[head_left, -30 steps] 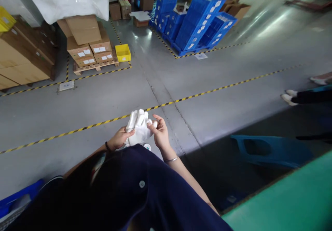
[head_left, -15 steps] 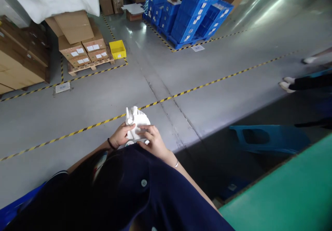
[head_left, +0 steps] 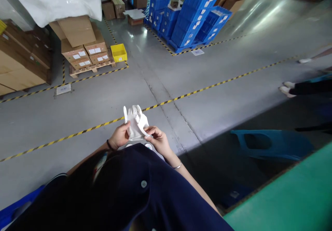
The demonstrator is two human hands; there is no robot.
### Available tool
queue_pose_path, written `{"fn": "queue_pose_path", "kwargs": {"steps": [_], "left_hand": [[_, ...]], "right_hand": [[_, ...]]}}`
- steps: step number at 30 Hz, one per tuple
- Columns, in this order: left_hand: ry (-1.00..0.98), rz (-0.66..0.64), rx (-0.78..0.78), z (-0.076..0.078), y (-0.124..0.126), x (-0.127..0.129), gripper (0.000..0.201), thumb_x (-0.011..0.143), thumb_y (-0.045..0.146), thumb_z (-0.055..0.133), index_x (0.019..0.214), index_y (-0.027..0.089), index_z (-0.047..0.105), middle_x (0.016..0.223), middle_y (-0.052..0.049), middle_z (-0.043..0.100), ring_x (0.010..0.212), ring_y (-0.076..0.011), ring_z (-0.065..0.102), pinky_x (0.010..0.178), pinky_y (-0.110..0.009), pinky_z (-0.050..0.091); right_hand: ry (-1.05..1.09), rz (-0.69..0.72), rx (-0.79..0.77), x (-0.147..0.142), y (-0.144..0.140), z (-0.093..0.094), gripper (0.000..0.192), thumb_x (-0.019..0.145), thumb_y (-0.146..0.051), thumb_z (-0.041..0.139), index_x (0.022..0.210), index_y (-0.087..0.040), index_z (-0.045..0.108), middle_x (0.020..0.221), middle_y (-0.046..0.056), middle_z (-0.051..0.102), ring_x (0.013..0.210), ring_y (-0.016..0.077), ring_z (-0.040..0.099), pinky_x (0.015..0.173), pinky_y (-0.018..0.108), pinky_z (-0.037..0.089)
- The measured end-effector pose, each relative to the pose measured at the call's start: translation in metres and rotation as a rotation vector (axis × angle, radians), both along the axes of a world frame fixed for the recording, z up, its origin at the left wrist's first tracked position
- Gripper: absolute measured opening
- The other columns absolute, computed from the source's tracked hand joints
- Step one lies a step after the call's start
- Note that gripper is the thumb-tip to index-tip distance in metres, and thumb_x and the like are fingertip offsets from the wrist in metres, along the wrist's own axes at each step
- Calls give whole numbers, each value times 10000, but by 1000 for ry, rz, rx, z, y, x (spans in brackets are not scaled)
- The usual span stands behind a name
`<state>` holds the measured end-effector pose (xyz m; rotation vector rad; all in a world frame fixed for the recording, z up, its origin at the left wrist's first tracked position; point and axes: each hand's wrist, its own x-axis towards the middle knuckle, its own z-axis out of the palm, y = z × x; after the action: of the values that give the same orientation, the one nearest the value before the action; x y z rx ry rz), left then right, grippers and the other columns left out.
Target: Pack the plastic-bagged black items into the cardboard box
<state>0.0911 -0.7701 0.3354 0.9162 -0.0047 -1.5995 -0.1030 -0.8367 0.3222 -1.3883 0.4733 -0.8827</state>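
Head view: limp, crumpled white glove (head_left: 136, 122)

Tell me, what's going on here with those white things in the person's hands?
A person in a dark blue top is holding white gloves in front of their body with both bare hands. The left hand grips the bundle from one side and the right hand pinches its lower edge. Neither hand is inside a glove. They stand on a grey warehouse floor marked with yellow-black tape. Stacked blue crates and cardboard boxes on pallets stand farther off.
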Motion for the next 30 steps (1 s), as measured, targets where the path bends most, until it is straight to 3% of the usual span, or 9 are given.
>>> {"fn": "queue_pose_path", "kwargs": {"steps": [3,6,9,13,17,20,23,27,30], "left_hand": [[54,31,107,4,0,10,457,1050,285,442,1434,61,549,1149,-169,749,1126,-272,713,1089,-428,522],[77,44,6,5,1,17,520,1047,326,435,1500,80,501,1260,-180,714,1234,-294,663,1150,-460,470],[22,111,-132,7,0,17,529,1026,303,487,1536,165,482,1383,-140,661,1383,-290,551,1218,-486,384],[59,128,-180,19,-5,8,486,1041,361,462,1498,210,534,1476,-102,597,1467,-289,452,1239,-484,346],[67,82,-281,25,-13,-10,515,1010,408,535,1462,163,557,1502,-116,567,1480,-314,422,1241,-479,332],[19,69,-341,13,-17,-26,578,944,511,635,1395,151,597,1475,-133,582,1479,-332,413,1233,-476,337],[-60,46,-235,-7,-18,-38,595,861,515,730,1295,124,616,1437,-172,591,1414,-341,476,1152,-444,420],[-336,-59,192,-24,-12,-42,649,789,415,784,1315,139,523,1396,-186,568,1293,-325,540,940,-392,502],[-610,-35,158,-23,-7,-42,748,729,424,832,1340,151,498,1344,-156,552,1169,-254,567,877,-318,485]], "right_hand": [[-141,-108,102,-8,-3,5,224,855,-332,831,789,-221,648,1071,40,730,933,157,688,816,278,552],[-217,-361,57,-25,-10,11,289,877,-356,797,763,-211,574,1224,61,700,1134,193,658,972,336,530],[-193,-431,50,-42,-18,12,349,896,-408,751,781,-229,475,852,10,688,806,157,669,815,318,556],[108,-327,4,-41,-16,10,289,900,-488,694,931,-223,582,686,-44,559,549,99,479,556,218,421],[320,11,-139,-11,-3,11,337,869,-508,714,894,-174,679,770,21,639,658,125,551,628,237,438],[283,8,-130,9,3,9,464,906,-620,637,830,-165,686,769,44,657,707,156,573,690,264,470],[245,-100,-6,10,0,-1,596,878,-752,590,796,-167,674,729,53,656,700,180,582,715,288,500],[293,-223,139,-10,-14,-17,645,822,-825,601,727,-187,593,635,20,572,575,150,489,583,254,449],[402,-189,61,-18,-23,-26,659,835,-830,579,657,-197,545,601,12,529,568,150,475,575,252,438]]}}
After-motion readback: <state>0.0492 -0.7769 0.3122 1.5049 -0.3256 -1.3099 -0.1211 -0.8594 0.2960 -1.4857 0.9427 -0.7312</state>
